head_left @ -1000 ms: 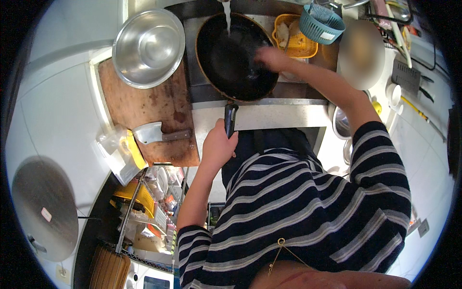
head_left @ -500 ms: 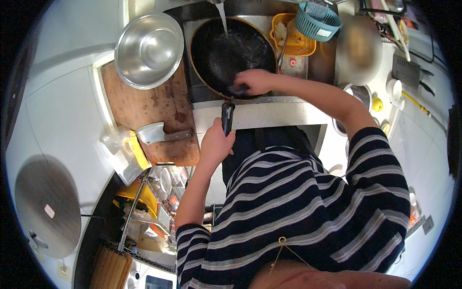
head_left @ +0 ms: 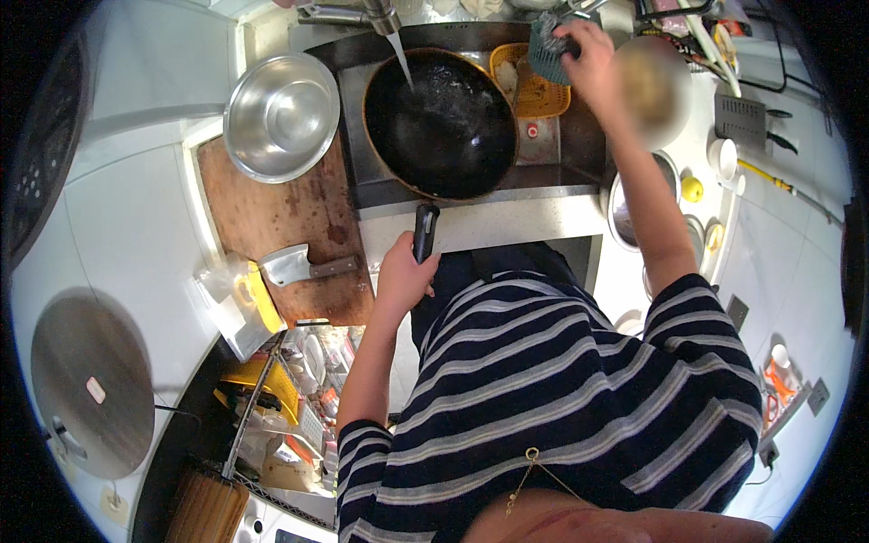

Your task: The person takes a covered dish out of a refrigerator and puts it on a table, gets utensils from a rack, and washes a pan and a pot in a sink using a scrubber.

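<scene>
My left hand (head_left: 406, 278) is closed round the black handle (head_left: 424, 233) of a frying pan. The dark round pan (head_left: 441, 136) rests over the sink, and a stream of water (head_left: 400, 59) runs into it from the metal tap (head_left: 380, 16). Up at the right, my right hand (head_left: 590, 56) is at the teal slotted basket (head_left: 552, 68). Its curled fingers hold a grey, shiny scrubber (head_left: 549, 42), like steel wool, at the basket's mouth; the hand partly hides it. Just left of that basket sits a yellow one (head_left: 541, 98).
Left of the sink, a steel bowl (head_left: 281, 118) stands by a wooden cutting board (head_left: 244, 204) bearing a cleaver (head_left: 288, 265). Right of the sink are a blurred round dish (head_left: 650, 90), a metal pot (head_left: 629, 213), white cups (head_left: 721, 158) and a slotted spatula (head_left: 740, 119).
My right hand has moved from inside the pan up and right to the teal basket, carrying the scrubber. My left hand still grips the handle. The view has shifted, showing more of the tap.
</scene>
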`<state>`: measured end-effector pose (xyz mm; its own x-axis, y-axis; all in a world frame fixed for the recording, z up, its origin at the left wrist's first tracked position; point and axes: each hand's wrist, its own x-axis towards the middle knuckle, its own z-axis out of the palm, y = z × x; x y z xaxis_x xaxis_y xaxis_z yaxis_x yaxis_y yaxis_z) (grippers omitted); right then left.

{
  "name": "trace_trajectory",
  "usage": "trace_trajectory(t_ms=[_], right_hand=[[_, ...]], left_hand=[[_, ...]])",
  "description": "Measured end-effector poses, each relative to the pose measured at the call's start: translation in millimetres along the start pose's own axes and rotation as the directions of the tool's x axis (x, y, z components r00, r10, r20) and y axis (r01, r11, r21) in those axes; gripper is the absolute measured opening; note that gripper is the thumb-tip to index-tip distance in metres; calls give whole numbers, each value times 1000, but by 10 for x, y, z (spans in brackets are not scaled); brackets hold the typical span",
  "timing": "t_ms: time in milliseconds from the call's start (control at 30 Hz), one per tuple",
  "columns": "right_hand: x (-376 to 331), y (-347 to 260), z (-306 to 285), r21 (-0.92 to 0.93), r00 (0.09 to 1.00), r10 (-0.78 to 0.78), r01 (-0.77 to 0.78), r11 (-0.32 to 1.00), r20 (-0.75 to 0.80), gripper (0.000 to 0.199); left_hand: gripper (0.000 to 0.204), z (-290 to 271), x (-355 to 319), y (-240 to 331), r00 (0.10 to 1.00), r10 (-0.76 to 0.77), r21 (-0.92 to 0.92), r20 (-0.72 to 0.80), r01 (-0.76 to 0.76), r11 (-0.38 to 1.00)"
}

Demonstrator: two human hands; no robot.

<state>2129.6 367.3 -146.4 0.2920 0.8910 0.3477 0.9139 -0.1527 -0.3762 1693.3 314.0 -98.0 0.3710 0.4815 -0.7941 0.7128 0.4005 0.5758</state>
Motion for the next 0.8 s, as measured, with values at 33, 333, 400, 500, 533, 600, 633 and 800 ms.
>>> trace_trajectory(t_ms=[33, 333, 400, 500, 533, 600, 633, 800], right_hand=[[85, 164, -36, -46, 997, -50, 48, 998, -51, 41], [-90, -538, 87, 46, 991, 16, -22, 999, 129, 45], [-60, -717, 1, 13, 975, 111, -116, 993, 193, 51], [71, -749, -173, -7, 941, 145, -150, 989, 307, 60], [106, -740, -227, -55, 932, 136, -125, 991, 336, 60], [181, -709, -340, -152, 910, 163, -112, 982, 382, 59], [238, -615, -340, -114, 903, 157, -121, 986, 401, 56], [263, -436, -315, -250, 821, 269, -159, 955, 504, 53]], left_hand=[[23, 13, -17, -7, 1000, 28, 2, 7, -28, 1000], [32, 54, -156, -653, 982, 150, -325, 115, -105, 940], [35, 26, -156, -717, 970, 189, -395, 156, -114, 912], [35, 8, -99, -716, 945, 247, -473, 216, -120, 873], [35, 7, -50, -701, 938, 255, -492, 236, -111, 863], [32, -32, -6, -535, 915, 228, -561, 334, -1, 828], [32, -17, 25, -537, 904, 234, -573, 359, 16, 819], [33, -16, 27, -455, 859, 203, -564, 470, 115, 818]])
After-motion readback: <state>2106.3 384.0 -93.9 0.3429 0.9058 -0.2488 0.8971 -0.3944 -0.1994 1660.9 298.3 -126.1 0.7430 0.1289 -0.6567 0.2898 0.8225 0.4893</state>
